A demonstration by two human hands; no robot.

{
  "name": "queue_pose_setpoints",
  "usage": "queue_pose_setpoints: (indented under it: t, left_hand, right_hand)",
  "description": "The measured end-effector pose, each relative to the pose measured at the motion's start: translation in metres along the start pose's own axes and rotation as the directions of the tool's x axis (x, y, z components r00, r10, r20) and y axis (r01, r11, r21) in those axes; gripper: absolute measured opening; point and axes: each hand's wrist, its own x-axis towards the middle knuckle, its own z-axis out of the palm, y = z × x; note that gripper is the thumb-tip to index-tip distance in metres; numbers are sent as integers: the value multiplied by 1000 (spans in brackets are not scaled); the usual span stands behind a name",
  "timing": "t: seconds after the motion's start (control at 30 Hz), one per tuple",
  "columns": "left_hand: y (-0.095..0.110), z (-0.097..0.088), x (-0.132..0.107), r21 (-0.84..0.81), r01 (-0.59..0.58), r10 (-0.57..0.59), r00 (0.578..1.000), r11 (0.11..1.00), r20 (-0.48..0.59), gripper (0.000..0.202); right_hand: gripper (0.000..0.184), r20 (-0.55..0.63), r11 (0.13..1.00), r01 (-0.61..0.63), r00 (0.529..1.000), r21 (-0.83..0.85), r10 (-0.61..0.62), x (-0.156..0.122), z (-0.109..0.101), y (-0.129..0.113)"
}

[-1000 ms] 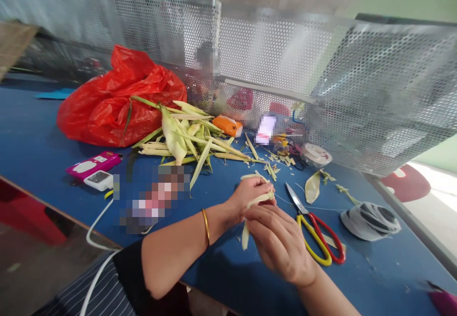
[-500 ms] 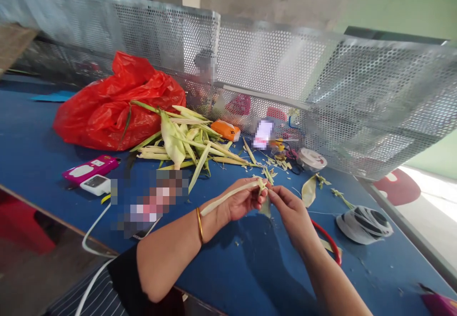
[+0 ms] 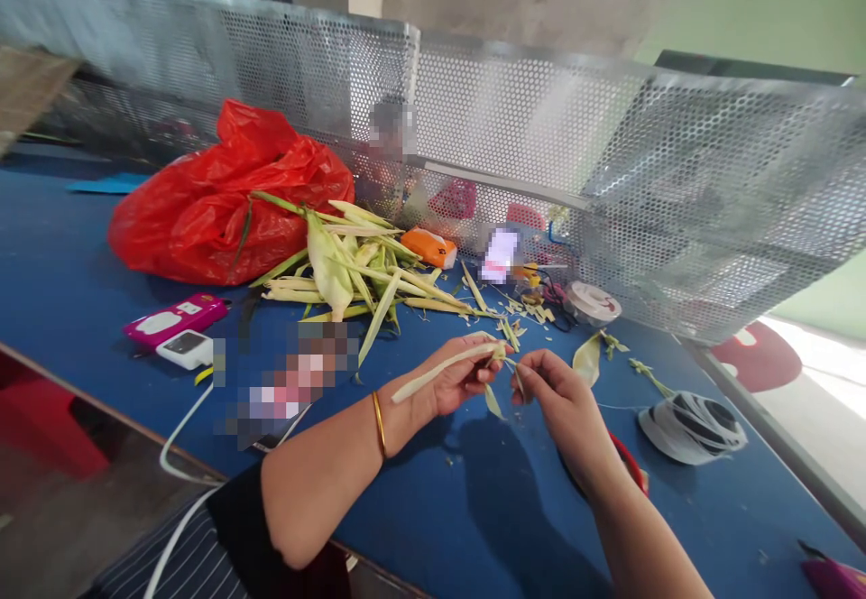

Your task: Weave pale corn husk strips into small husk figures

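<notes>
My left hand (image 3: 464, 378) is closed, pinching a small bunch of pale corn husk strips (image 3: 439, 367) over the blue table. One long strip lies back along the wrist toward the gold bangle; a shorter leaf-shaped piece hangs below the fingers. Just to the right, my right hand (image 3: 555, 391) is closed in a pinch. A thin pale strand, apparently thread, stretches from the bunch to its fingertips, the hands slightly apart. Near the right forearm stands a spool of white thread (image 3: 691, 428), its fine line running toward this hand. A red round rim (image 3: 629, 464) is partly hidden under the forearm.
A pile of corn husks (image 3: 331, 265) lies beside a red plastic bag (image 3: 230, 202). Behind stand an orange packet (image 3: 429, 247), a lit phone (image 3: 499, 254) and a tape roll (image 3: 593, 302). A perforated metal screen (image 3: 501, 121) borders the back. A white cable (image 3: 172, 450) hangs over the front edge.
My right hand has drawn slightly away to the right from the left hand, and the strand now shows between them. The hanging husk piece has turned; my left hand stays nearly in place.
</notes>
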Motion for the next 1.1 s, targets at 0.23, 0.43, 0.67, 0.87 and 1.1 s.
queue_pose_setpoints:
  t: [0.23,0.43,0.67,0.87,1.1]
  left_hand:
    - [-4,0,2,36,108,-112,988,993,107,7]
    - [-10,1,1,117,133,-154,970,984,188,23]
    - [-11,1,3,195,146,-186,961,970,205,17]
    - [-14,-2,6,189,163,-204,952,968,226,15]
    - [-5,1,5,-112,179,-168,980,977,105,12]
  right_hand:
    - [53,-32,955,-202,976,216,213,6,2,14]
    - [35,58,830,-277,957,485,285,5,5,13]
    - [32,-95,817,-176,958,550,270,6,6,13]
    - [36,-197,876,-136,948,462,251,9,7,20]
    - [26,-509,986,79,848,-150,-145,1,2,11]
